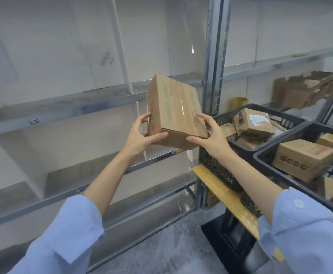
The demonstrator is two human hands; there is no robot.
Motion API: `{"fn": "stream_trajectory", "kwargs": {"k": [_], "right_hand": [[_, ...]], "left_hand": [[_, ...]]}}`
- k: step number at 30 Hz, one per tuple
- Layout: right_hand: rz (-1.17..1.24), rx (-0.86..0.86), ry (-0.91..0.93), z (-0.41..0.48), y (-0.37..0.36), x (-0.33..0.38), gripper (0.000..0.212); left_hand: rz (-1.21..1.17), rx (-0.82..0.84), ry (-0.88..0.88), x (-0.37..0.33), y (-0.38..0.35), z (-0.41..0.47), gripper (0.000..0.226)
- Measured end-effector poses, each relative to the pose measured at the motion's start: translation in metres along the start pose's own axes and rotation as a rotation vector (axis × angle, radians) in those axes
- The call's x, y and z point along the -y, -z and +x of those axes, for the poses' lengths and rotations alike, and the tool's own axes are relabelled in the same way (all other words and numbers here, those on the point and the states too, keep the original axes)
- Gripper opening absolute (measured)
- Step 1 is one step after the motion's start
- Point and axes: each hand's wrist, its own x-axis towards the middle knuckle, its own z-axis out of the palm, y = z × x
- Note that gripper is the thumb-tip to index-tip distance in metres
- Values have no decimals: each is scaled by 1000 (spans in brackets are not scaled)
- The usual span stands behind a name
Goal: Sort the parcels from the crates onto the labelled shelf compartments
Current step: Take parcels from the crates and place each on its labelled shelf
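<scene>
I hold a flat brown cardboard parcel (174,109) with green print and clear tape up in front of the metal shelf (67,113). My left hand (142,133) grips its near left corner, thumb under the front edge. My right hand (209,135) grips its near right corner. The parcel tilts, far end raised, level with the shelf edge that carries a small label (33,121). Two black crates (292,119) (268,155) to the right hold several more brown parcels, such as one with a white label (253,123) and a larger box (304,159).
The shelf has white dividers (122,48) splitting it into compartments, and a grey upright post (215,56). The crates rest on a wooden-topped stand (227,196). Flattened cardboard (307,89) lies on a shelf at the back right. Grey floor (171,250) lies below.
</scene>
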Motion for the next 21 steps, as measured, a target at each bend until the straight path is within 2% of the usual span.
{"fn": "stream_trajectory", "kwargs": {"k": [3, 7, 10, 12, 14, 17, 21], "right_hand": [[-43, 10, 16, 0, -8, 2, 94], [-41, 92, 18, -1, -17, 3, 122], [-25, 169, -18, 0, -21, 9, 130], [-30, 221, -58, 1, -27, 14, 121], [19, 237, -95, 2, -33, 19, 101], [93, 220, -133, 4, -44, 27, 62], [191, 209, -201, 7, -58, 30, 24]], "left_hand": [[-42, -12, 97, -7, 11, -6, 91], [72, -30, 96, -1, 28, -12, 87], [75, 26, 71, 6, 36, -19, 89], [69, 31, 30, 10, 42, -23, 90], [22, 26, 36, 9, 47, -30, 86], [-80, -47, 111, 10, 53, -37, 71], [-121, -121, 209, 6, 67, -43, 44]]}}
